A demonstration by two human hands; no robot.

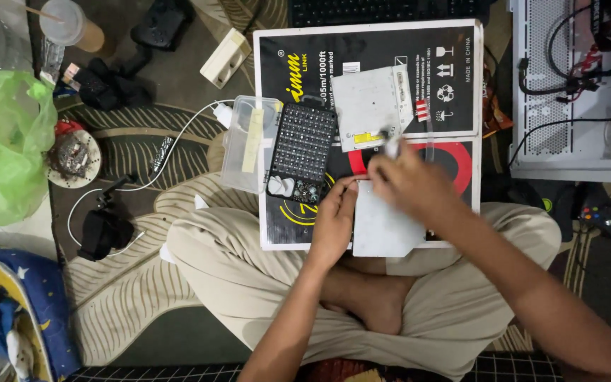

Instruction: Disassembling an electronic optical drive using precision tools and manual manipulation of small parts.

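I sit cross-legged with a large flat black and white cardboard box (454,53) across my lap. My left hand (334,225) rests its fingertips on the left edge of a grey metal plate (383,228) lying on the box. My right hand (413,185) hovers above the plate's top, blurred, pinching a small pale tool (393,146) between its fingers. Just beyond lies a flat silver drive unit (370,106). A black case of screwdriver bits (303,152) stands open at the left.
A clear plastic lid (247,141) sits beside the bit case. A white computer case (574,85) with cables stands at the right. A green plastic bag (1,148), a white cable (178,141), black gear (104,230) and a cup (72,25) lie on the patterned rug.
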